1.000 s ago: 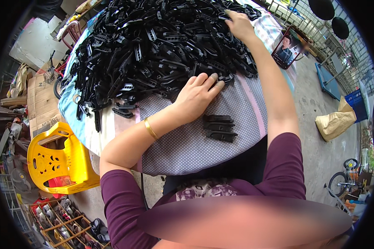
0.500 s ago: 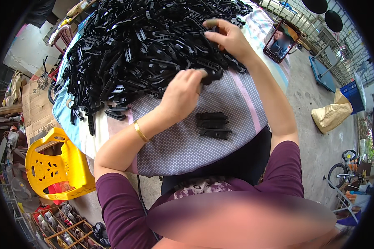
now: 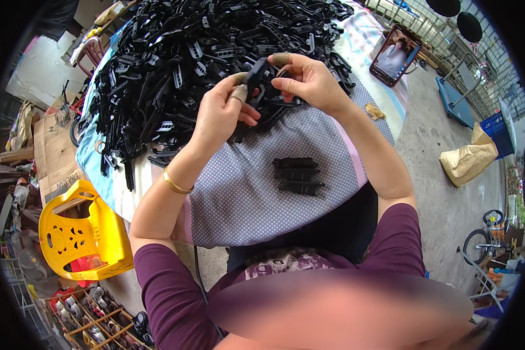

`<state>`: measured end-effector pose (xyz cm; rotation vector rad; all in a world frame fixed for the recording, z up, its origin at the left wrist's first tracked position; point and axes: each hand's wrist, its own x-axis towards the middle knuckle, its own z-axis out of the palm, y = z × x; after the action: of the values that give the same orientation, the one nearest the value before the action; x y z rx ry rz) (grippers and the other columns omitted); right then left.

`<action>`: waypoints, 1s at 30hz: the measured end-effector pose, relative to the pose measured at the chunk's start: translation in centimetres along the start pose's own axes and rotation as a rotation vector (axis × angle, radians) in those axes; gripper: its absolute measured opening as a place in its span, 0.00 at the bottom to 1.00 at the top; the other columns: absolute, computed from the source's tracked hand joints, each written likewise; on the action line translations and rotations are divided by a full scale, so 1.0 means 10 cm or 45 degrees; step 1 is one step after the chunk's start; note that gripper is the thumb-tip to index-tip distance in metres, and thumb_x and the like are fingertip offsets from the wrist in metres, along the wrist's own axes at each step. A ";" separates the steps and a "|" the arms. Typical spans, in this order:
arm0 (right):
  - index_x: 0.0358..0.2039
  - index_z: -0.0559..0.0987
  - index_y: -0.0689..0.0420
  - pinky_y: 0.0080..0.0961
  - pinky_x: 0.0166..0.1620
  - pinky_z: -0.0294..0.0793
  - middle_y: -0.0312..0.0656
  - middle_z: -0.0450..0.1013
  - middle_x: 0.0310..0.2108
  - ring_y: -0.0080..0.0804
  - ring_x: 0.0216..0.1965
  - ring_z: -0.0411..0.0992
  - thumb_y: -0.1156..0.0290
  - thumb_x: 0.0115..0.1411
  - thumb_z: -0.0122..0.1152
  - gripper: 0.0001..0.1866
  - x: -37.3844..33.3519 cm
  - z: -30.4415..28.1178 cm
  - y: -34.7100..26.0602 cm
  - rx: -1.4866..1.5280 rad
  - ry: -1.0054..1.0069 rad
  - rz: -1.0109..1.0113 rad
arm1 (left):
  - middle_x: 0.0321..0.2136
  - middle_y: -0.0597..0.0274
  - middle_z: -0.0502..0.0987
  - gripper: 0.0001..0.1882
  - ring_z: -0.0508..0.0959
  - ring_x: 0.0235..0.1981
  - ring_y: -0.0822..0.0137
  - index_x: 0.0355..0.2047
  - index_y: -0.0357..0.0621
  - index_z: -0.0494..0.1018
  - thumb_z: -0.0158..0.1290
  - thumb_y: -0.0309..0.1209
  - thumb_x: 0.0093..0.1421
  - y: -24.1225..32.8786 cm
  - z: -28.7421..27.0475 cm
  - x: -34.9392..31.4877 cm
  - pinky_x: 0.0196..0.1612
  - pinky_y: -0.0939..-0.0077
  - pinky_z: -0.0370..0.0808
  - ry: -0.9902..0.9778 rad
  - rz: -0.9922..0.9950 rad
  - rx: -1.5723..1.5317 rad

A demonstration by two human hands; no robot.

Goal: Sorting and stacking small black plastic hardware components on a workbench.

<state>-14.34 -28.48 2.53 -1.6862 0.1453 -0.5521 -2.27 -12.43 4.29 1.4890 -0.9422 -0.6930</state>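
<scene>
A small, long black plastic piece is pinched between the thumb and fingers of my left hand, above the front of a big heap of similar black pieces. My right hand is just right of it, index finger stretched to the piece's upper end and thumb held apart below. Whether that index finger touches the piece is hard to tell. Tan wraps cover fingertips on both hands. Nearer to me, several black pieces lie in a neat stack of rows on the grey dotted cloth.
A phone playing a video leans at the table's right, and a tan scrap lies on the cloth. A yellow plastic chair stands at the left. On the floor to the right are a brown paper bag and a blue trolley.
My left hand has moved up and left, bringing a black piece over the heap. My right hand has come left and down from the heap toward it. A tan scrap now shows by my right forearm.
</scene>
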 end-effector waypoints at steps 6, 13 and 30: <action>0.50 0.71 0.64 0.15 0.30 0.72 0.32 0.72 0.29 0.15 0.25 0.69 0.71 0.58 0.60 0.20 -0.02 0.07 -0.06 0.014 -0.034 0.106 | 0.34 0.53 0.75 0.16 0.80 0.25 0.67 0.50 0.28 0.66 0.38 0.24 0.65 0.02 -0.02 -0.01 0.28 0.80 0.79 -0.076 -0.090 -0.112; 0.41 0.75 0.64 0.18 0.35 0.77 0.38 0.75 0.30 0.23 0.29 0.75 0.74 0.56 0.61 0.13 -0.05 0.10 -0.06 0.123 0.212 -0.051 | 0.34 0.53 0.76 0.16 0.80 0.29 0.66 0.50 0.27 0.66 0.40 0.25 0.65 -0.04 -0.04 0.01 0.33 0.79 0.79 0.117 0.064 -0.029; 0.36 0.79 0.62 0.24 0.33 0.75 0.42 0.74 0.27 0.34 0.28 0.74 0.68 0.49 0.68 0.15 -0.13 0.21 -0.12 -0.988 0.109 -0.808 | 0.32 0.60 0.80 0.18 0.78 0.30 0.77 0.47 0.33 0.72 0.56 0.23 0.55 -0.04 -0.09 -0.03 0.36 0.85 0.75 -0.041 0.252 0.141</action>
<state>-14.80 -25.86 3.10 -2.4809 -0.1479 -1.1429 -1.59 -11.76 4.00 1.4602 -1.1507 -0.5290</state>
